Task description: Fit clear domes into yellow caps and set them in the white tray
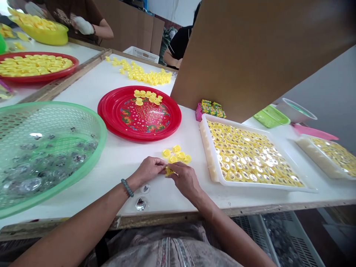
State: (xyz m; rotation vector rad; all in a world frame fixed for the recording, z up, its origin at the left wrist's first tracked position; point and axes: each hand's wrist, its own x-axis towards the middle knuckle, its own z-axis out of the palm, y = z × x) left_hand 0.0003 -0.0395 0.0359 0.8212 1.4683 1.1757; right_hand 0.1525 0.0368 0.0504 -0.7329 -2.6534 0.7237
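Note:
Both my hands meet over the white table (111, 163), fingertips pinched on one small yellow piece (169, 170). My left hand (150, 168), with a beaded bracelet at the wrist, grips its left side. On its right side are the closed fingers of my right hand (184, 177). Several loose yellow pieces (180, 155) lie just beyond my fingertips. Nearer me, left of my hands, rest two clear round discs with dark prints, one (145, 188) behind the other (141, 203). A red tray (172, 118) farther back holds several yellow pieces.
A green basket (101, 137) of clear discs stands left. To the right, a white tray (211, 163) holds rows of yellow pieces with clear tops. Behind it rises a cardboard panel (236, 55). Across the table are a person's gloved hand (83, 26) and another person's arm (172, 57).

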